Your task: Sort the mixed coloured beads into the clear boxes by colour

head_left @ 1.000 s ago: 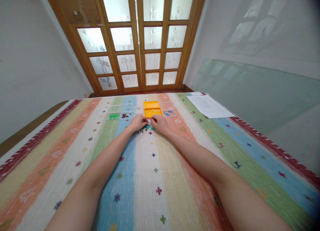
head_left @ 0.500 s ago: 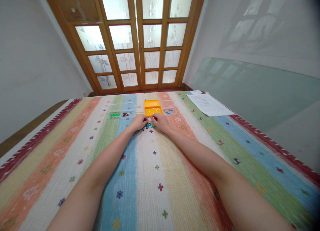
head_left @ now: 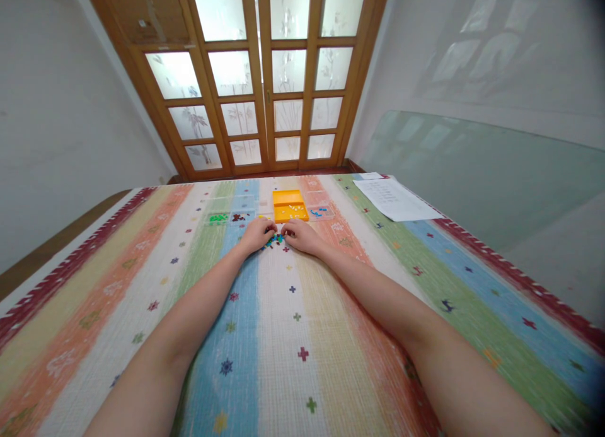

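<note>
A small pile of mixed coloured pieces [head_left: 278,239] lies on the striped cloth between my two hands. My left hand [head_left: 258,234] rests at the pile's left side, its fingers bent together; what they hold, if anything, is too small to name. From the right, my right hand [head_left: 300,235] touches the pile's edge with curled fingers, and its fingertips are too small to read. Just beyond them stands an open orange box [head_left: 290,198] with white pieces in its near part. Clear boxes hold green pieces [head_left: 218,219], dark red pieces [head_left: 240,217] and blue pieces [head_left: 320,212].
The striped cloth [head_left: 283,361] covers the table. White paper sheets [head_left: 397,199] lie at the far right. Beyond the table's far edge are wooden doors with glass panes [head_left: 287,115], and a pale glass panel [head_left: 472,172] leans along the right wall.
My hands have moved slightly apart, my left hand leftward, and more of the coloured pile shows between them. The orange box's near edge is less covered by my right hand.
</note>
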